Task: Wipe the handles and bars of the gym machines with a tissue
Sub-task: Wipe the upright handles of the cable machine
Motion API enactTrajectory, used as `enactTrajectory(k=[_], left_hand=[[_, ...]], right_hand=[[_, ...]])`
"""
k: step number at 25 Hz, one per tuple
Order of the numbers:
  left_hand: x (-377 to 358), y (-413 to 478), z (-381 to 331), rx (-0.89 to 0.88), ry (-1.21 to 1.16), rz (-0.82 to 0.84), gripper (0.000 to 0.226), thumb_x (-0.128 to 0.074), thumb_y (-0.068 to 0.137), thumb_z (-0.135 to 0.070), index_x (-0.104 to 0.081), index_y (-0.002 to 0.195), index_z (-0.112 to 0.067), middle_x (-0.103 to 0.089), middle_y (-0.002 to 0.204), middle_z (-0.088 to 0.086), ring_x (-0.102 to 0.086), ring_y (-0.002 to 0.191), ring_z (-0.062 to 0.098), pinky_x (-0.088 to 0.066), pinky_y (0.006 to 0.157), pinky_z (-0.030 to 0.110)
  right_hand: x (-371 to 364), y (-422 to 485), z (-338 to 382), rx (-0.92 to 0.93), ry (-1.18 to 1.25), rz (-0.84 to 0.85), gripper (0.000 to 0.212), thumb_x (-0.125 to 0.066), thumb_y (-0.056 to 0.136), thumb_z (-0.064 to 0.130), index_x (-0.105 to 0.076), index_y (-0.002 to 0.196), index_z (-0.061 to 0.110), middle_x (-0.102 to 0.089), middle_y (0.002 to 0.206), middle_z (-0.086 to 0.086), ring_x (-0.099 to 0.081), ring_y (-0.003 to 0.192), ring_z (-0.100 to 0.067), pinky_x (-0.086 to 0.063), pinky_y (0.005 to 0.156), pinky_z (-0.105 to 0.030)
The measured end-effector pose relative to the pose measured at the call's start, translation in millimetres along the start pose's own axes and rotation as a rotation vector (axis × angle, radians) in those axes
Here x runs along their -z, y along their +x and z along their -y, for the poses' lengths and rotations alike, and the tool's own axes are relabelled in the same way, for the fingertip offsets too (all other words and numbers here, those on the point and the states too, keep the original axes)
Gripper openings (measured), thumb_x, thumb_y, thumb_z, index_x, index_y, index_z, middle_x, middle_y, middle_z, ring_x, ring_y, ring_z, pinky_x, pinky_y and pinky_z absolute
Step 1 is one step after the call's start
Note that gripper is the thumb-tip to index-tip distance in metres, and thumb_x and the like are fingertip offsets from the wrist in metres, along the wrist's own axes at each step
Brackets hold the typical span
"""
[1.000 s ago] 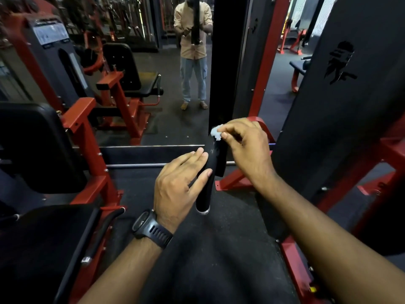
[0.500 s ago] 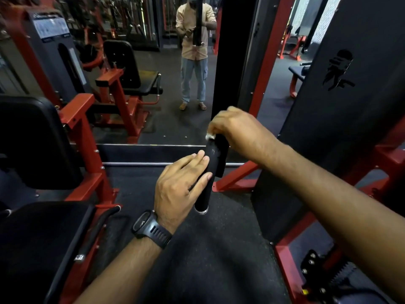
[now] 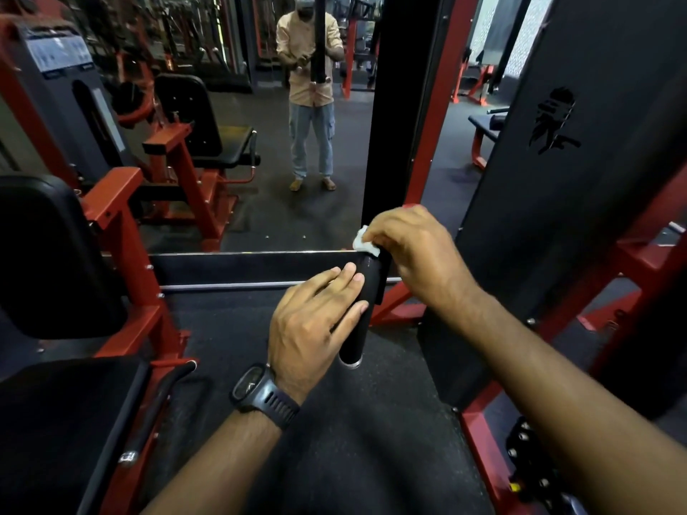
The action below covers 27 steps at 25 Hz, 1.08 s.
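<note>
A black padded handle (image 3: 360, 314) with a chrome end cap hangs upright in the middle of the view. My left hand (image 3: 314, 325), with a black watch on the wrist, rests flat against the handle's left side, fingers straight. My right hand (image 3: 412, 250) is curled over the handle's upper part and pinches a small white tissue (image 3: 363, 242) against it. Only the tissue's left edge shows past my fingers.
A wall mirror (image 3: 260, 202) ahead reflects a person standing with the bar. A red-framed machine with black pads (image 3: 55, 254) stands at the left. A tall black weight-stack cover (image 3: 557, 217) on a red frame stands at the right. Dark rubber floor (image 3: 334, 459) lies below.
My right hand has turned over the top of the handle with the tissue, which now shows more at the left. My left hand stays against the handle.
</note>
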State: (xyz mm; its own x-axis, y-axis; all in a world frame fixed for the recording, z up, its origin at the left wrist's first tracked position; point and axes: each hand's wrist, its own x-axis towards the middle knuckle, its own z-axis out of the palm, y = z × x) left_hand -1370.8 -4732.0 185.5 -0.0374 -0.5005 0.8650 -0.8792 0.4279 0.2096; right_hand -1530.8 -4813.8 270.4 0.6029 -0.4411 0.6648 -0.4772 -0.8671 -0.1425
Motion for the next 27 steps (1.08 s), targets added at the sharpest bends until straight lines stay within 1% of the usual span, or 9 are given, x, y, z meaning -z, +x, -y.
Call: enactTrajectory(k=[3,4,7,10,13,17,20,24,27], left_hand=[[-0.7,-2.3,3.7,-0.023,-0.006,0.005,0.028,-0.067,0.095,-0.027,-0.071,0.120,-0.014,-0.064,0.131,-0.002,-0.061,0.119,0.015,-0.052,0.089,0.037],[-1.4,-3.4,5.4,-0.024,-0.010,0.004,0.028,-0.067,0.095,-0.027,-0.071,0.121,-0.014,-0.063,0.131,-0.002,-0.061,0.120,0.015,-0.052,0.089,0.037],[-2.2,-7.4,8.8,-0.025,-0.085,0.015,0.028,-0.070,0.094,-0.024,-0.071,0.120,-0.013,-0.064,0.131,-0.001,-0.061,0.120,0.015,-0.052,0.090,0.038],[0.0,3.3,25.9,-0.045,-0.162,0.020,0.028,-0.071,0.093,-0.020,-0.071,0.119,-0.010,-0.065,0.128,0.001,-0.061,0.120,0.015,-0.052,0.092,0.041],[1.1,26.5,47.9,-0.125,-0.145,0.104,0.033,-0.068,0.094,-0.022,-0.068,0.124,-0.010,-0.063,0.132,0.002,-0.057,0.125,0.017,-0.051,0.095,0.042],[-0.3,67.0,72.2,-0.244,-0.068,0.122,0.032,-0.060,0.099,-0.020,-0.064,0.130,-0.011,-0.059,0.138,0.002,-0.053,0.130,0.018,-0.049,0.097,0.040],[-10.1,101.2,79.8,-0.432,0.073,0.110,0.034,-0.055,0.102,-0.023,-0.061,0.133,-0.011,-0.054,0.143,0.006,-0.048,0.135,0.023,-0.048,0.096,0.039],[-25.9,127.3,86.9,-0.575,0.196,0.025,0.036,-0.056,0.102,-0.023,-0.058,0.135,-0.009,-0.050,0.146,0.009,-0.043,0.138,0.029,-0.046,0.103,0.045],[-32.1,128.7,89.0,-0.654,0.238,-0.030,0.037,-0.061,0.100,-0.024,-0.060,0.134,-0.011,-0.051,0.145,0.008,-0.046,0.136,0.030,-0.045,0.105,0.047]], right_hand=[[-9.3,-18.3,5.1,-0.069,0.028,-0.153,0.018,-0.056,0.089,0.007,-0.073,0.095,0.008,-0.067,0.103,-0.002,-0.052,0.097,-0.010,-0.039,0.087,-0.014],[-9.9,-15.9,4.1,-0.083,0.026,-0.162,0.020,-0.055,0.090,0.006,-0.074,0.096,0.008,-0.067,0.103,-0.002,-0.052,0.098,-0.011,-0.039,0.088,-0.013],[-7.3,-16.3,4.5,-0.168,0.030,-0.195,0.023,-0.064,0.083,-0.007,-0.074,0.097,0.008,-0.069,0.101,-0.004,-0.055,0.097,-0.013,-0.046,0.086,-0.026],[-12.6,-24.1,18.3,-0.178,0.052,-0.200,0.025,-0.067,0.082,-0.009,-0.074,0.099,0.008,-0.068,0.104,-0.002,-0.060,0.097,-0.018,-0.042,0.089,-0.015],[-16.5,-18.6,20.1,-0.340,0.051,-0.266,0.024,-0.068,0.084,-0.008,-0.074,0.098,0.011,-0.069,0.100,-0.001,-0.063,0.095,-0.023,-0.036,0.090,-0.008],[-23.3,-20.5,32.5,-0.416,0.092,-0.319,0.022,-0.068,0.086,-0.005,-0.074,0.099,0.011,-0.065,0.102,0.002,-0.060,0.098,-0.014,-0.044,0.091,-0.016],[-21.0,-20.5,33.5,-0.478,0.082,-0.326,0.018,-0.068,0.089,0.001,-0.074,0.100,0.014,-0.066,0.102,0.004,-0.059,0.099,-0.012,-0.045,0.092,-0.022],[-18.2,-10.4,32.2,-0.525,0.037,-0.307,0.017,-0.071,0.086,0.004,-0.076,0.096,0.018,-0.070,0.100,0.006,-0.059,0.096,-0.013,-0.035,0.092,-0.008],[-9.3,7.3,28.0,-0.538,0.003,-0.173,0.016,-0.071,0.086,0.006,-0.075,0.094,0.019,-0.070,0.098,0.007,-0.063,0.095,-0.015,-0.045,0.092,-0.025]])
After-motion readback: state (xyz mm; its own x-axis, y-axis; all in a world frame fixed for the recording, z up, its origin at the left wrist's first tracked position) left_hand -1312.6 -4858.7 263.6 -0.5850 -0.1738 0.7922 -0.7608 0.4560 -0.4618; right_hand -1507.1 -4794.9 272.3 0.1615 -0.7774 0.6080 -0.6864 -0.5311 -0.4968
